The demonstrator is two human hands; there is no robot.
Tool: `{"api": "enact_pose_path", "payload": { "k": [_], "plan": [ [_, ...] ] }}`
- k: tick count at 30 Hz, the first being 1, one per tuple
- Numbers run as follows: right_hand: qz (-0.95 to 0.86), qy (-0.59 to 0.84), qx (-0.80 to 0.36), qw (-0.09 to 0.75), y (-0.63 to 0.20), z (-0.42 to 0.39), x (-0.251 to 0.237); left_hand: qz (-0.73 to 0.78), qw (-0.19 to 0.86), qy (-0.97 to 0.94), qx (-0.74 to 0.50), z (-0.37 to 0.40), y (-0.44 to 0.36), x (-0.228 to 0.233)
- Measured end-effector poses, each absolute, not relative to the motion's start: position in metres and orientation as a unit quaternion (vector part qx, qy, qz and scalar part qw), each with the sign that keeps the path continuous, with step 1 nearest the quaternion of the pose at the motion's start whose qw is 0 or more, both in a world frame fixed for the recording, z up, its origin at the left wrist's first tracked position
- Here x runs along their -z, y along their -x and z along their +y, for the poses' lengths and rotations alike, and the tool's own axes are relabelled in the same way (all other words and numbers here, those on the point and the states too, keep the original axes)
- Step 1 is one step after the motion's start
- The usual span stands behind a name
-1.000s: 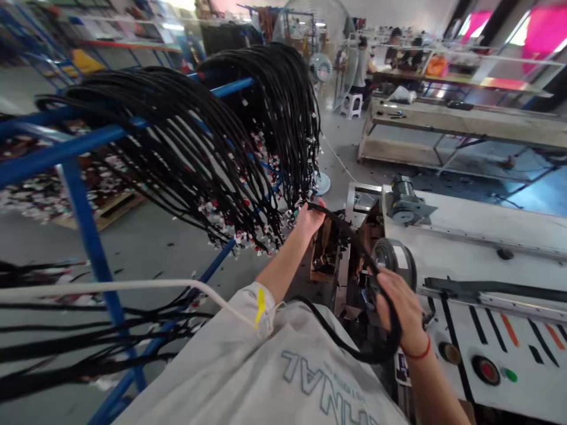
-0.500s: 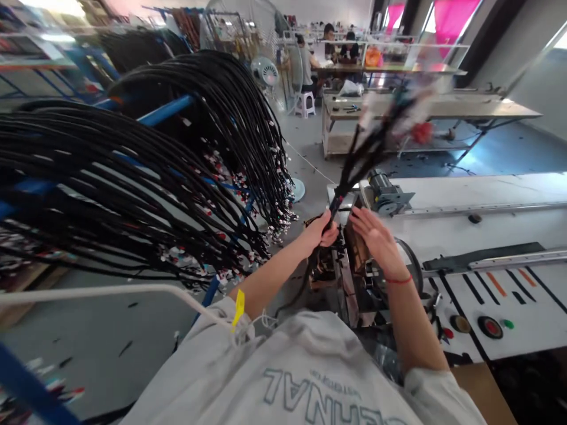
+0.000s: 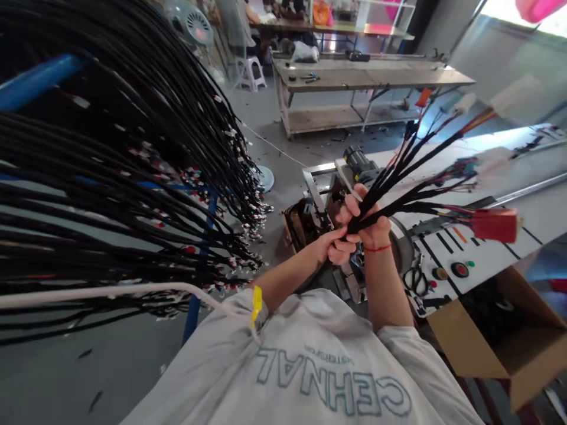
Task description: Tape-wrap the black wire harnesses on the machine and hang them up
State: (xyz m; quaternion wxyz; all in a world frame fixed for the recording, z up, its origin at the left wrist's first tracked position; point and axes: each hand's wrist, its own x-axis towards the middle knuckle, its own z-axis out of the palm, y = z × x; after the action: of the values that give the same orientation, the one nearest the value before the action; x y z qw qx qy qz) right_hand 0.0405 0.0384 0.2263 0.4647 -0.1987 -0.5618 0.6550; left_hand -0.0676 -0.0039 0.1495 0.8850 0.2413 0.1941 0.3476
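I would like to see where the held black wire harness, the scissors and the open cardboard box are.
Black wire harness (image 3: 383, 189), head view: on a thick branch.
Scissors (image 3: 417, 274), head view: near where the handles meet.
Cardboard box (image 3: 467, 342), head view: on its near flap.

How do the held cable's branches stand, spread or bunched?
Spread: past the right hand, the black branches fan out with visible gaps between them.

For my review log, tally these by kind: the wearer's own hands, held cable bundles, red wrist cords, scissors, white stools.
Left hand and right hand: 2
Held cable bundle: 1
Red wrist cord: 1
Scissors: 1
White stool: 1
Total: 6
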Motion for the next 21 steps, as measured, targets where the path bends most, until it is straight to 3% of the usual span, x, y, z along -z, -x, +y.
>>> {"api": "enact_pose_path", "payload": {
  "k": [5,9,12,14,17,21],
  "plan": [
    [-0.479,0.320,-0.567,0.589,-0.038,0.051,-0.204,0.269,0.831,-0.334,-0.356,0.011,0.054,-0.145],
    [-0.444,0.511,-0.414,0.608,-0.045,0.069,-0.166,0.483,0.587,-0.539,-0.363,0.023,0.043,-0.141],
    [-0.404,0.568,-0.401,0.595,-0.065,0.083,-0.149,0.547,0.445,-0.635,-0.315,0.013,0.045,-0.130],
    [-0.357,0.548,-0.454,0.605,-0.082,0.088,-0.152,0.493,0.465,-0.680,-0.280,0.003,0.057,-0.124],
    [-0.294,0.480,-0.548,0.619,-0.099,0.079,-0.168,0.378,0.582,-0.686,-0.217,-0.003,0.090,-0.127],
    [-0.288,0.437,-0.656,0.543,-0.092,0.024,-0.159,0.276,0.701,-0.658,-0.007,0.004,0.142,-0.141]
  ]
}}
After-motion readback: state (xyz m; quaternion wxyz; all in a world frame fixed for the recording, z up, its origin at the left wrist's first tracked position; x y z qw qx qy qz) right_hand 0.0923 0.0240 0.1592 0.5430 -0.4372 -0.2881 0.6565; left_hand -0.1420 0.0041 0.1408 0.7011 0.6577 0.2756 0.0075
